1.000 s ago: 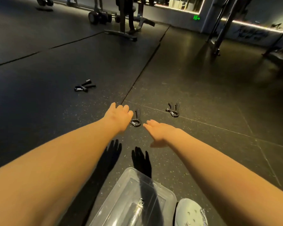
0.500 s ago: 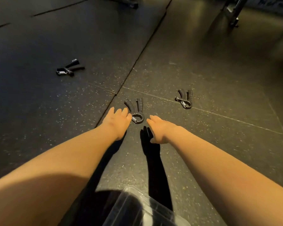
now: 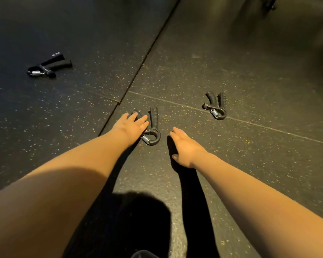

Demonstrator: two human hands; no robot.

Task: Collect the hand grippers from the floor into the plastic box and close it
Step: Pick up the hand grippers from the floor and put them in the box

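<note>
Lays the left grip [image 3: 132, 125], fingers straight and clasping nothing yet, on the nearest hand gripper [image 3: 154, 127] on the floor [image 3: 231, 174], handles toward twelve o'clock, right grip [image 3: 185, 146] slack at its four o'clock.

Speckled matt rubber floor [image 3: 231, 67]; hand grippers [image 3: 154, 125] matt black plastic, shiny metal springs

No readable text, labels or numbers anywhere.

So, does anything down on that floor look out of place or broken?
Only the scatter: three hand grippers lie apart on the floor, the left gripper, the middle gripper partly under the left hand, the right gripper. None looks broken; nothing spilled.
</note>
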